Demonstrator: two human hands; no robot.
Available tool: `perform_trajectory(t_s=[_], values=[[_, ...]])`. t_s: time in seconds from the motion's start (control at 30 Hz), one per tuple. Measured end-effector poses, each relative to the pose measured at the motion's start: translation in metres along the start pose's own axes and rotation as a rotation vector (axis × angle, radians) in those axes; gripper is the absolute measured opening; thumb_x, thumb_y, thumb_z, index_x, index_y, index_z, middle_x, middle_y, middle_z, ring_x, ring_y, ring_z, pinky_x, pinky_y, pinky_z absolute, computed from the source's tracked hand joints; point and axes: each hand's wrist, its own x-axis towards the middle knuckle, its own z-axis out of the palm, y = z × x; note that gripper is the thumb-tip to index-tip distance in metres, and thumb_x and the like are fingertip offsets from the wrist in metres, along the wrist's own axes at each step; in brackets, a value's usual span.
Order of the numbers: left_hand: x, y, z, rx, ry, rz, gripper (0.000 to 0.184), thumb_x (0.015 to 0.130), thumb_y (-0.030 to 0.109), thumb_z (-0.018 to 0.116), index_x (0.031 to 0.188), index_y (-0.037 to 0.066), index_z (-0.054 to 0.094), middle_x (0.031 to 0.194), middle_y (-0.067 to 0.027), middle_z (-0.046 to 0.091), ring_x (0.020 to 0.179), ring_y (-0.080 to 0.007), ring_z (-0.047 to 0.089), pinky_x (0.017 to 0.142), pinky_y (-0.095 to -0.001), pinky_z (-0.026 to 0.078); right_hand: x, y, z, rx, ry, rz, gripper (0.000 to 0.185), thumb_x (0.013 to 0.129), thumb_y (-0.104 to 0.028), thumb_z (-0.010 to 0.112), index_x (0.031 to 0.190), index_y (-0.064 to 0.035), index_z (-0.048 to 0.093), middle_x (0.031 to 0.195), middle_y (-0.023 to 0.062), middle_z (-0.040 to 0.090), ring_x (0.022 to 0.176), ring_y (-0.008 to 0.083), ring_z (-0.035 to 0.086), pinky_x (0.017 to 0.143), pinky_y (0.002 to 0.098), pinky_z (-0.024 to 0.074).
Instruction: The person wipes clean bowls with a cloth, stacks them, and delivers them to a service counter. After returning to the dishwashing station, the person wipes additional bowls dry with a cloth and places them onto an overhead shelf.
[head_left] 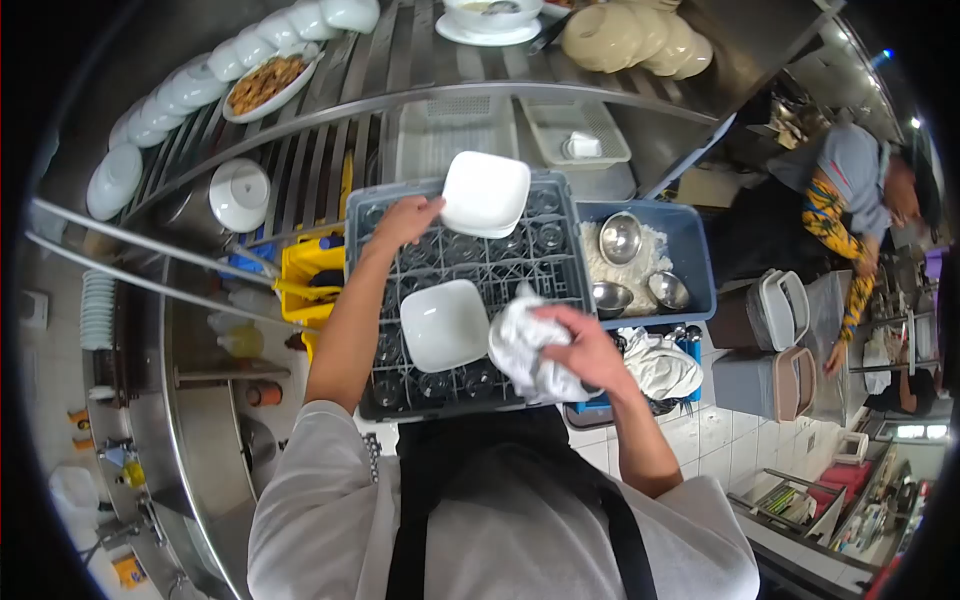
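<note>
White square dishes, seemingly stacked, sit over the far side of a grey glass rack. My left hand has its fingers closed at their left edge. Another white square dish lies on the near part of the rack. To its right, my right hand is closed on a bunched white cloth. Whether anything is under the cloth is hidden. Upside-down glasses fill many of the rack's compartments.
A blue-grey tub with metal bowls stands right of the rack. Beside it lies a heap of white cloths. A steel shelf with dishes hangs ahead. Yellow caddy at left. Another person bends at far right, near bins.
</note>
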Motion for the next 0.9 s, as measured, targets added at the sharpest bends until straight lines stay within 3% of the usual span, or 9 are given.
perform_trajectory(t_s=[0.1,0.17,0.27,0.37,0.47,0.57,0.63,0.77,0.9], values=[[-0.027,-0.08,0.02,0.198,-0.115,0.261,0.048,0.076,0.047,0.077,0.097,0.005,0.068,0.079,-0.0114,0.071,0.074,-0.0286,0.07,0.074,-0.0413,0.053,0.03,-0.048,0.023,0.207,0.005,-0.077,0.047,0.084,-0.002,0.071,0.13,-0.0015,0.06,0.118,0.0068,0.065,0.106,0.0113,0.06,0.093,0.0275,0.0483],[-0.041,-0.13,0.046,0.289,-0.307,0.418,0.05,0.079,0.04,0.076,0.108,0.001,0.066,0.092,-0.0148,0.071,0.091,-0.0303,0.069,0.081,-0.0439,0.054,0.062,-0.048,0.052,0.007,-0.147,0.007,0.053,0.09,-0.029,0.071,0.135,-0.0039,0.057,0.127,0.018,0.062,0.119,0.0271,0.059,0.101,0.0366,0.0465],[-0.102,-0.091,0.028,-0.109,-0.402,0.023,0.04,0.078,0.015,0.07,0.114,-0.002,0.062,0.087,-0.0181,0.07,0.068,-0.0267,0.07,0.061,-0.0394,0.056,0.113,0.027,0.119,-0.967,-0.131,-0.1,0.061,0.095,-0.054,0.054,0.137,-0.0099,0.056,0.152,0.0215,0.04,0.138,0.0467,0.035,0.108,0.0585,0.0358],[-0.118,-0.109,0.03,-0.151,-0.386,0.034,0.037,0.08,0.011,0.067,0.113,-0.005,0.059,0.084,-0.0186,0.069,0.058,-0.0233,0.067,0.05,-0.0362,0.052,0.111,0.08,0.167,-1.141,0.103,-0.559,0.057,0.091,-0.041,0.062,0.139,-0.0139,0.051,0.147,0.0158,0.041,0.133,0.0389,0.042,0.103,0.0641,0.034],[-0.135,-0.12,0.043,-0.18,-0.325,0.056,0.031,0.083,0.008,0.059,0.109,-0.008,0.059,0.083,-0.0181,0.069,0.057,-0.0238,0.067,0.049,-0.0369,0.051,0.109,0.066,0.147,-1.103,-0.224,-0.379,0.059,0.089,-0.024,0.066,0.143,-0.0132,0.045,0.149,0.0183,0.038,0.137,0.0346,0.043,0.111,0.0536,0.0343],[-0.136,-0.122,0.063,-0.251,-0.306,0.028,0.028,0.082,0.003,0.054,0.107,-0.008,0.06,0.08,-0.0191,0.069,0.055,-0.0239,0.067,0.05,-0.0381,0.053,0.106,0.047,0.147,-0.937,-0.14,-0.128,0.067,0.086,-0.019,0.066,0.147,-0.0137,0.039,0.146,0.0251,0.037,0.129,0.0449,0.046,0.106,0.0553,0.039],[-0.131,-0.124,0.076,-0.287,-0.363,0.03,0.025,0.083,0.004,0.054,0.104,-0.008,0.06,0.078,-0.0169,0.068,0.056,-0.0226,0.068,0.05,-0.0375,0.053,0.095,0.058,0.175,-0.962,0.01,-0.251,0.072,0.084,-0.017,0.068,0.149,-0.0143,0.037,0.146,0.028,0.035,0.127,0.0479,0.047,0.106,0.0569,0.0392],[-0.146,-0.123,0.075,-0.409,-0.373,0.023,0.025,0.083,0.006,0.056,0.103,-0.009,0.06,0.077,-0.0143,0.067,0.051,-0.0195,0.064,0.046,-0.0337,0.05,0.095,0.076,0.138,-1.008,-0.128,-0.155,0.071,0.08,-0.011,0.069,0.146,-0.0192,0.044,0.138,0.0237,0.047,0.124,0.0451,0.051,0.1,0.053,0.0478],[-0.168,-0.105,0.08,-0.451,-0.243,-0.055,0.031,0.084,0.008,0.058,0.11,-0.009,0.056,0.079,-0.0153,0.068,0.05,-0.018,0.062,0.048,-0.0335,0.05,0.066,0.012,0.103,-0.8,0.395,-0.044,0.053,0.082,-0.015,0.066,0.133,-0.0089,0.056,0.131,0.0249,0.052,0.119,0.0425,0.054,0.09,0.0493,0.0544]])
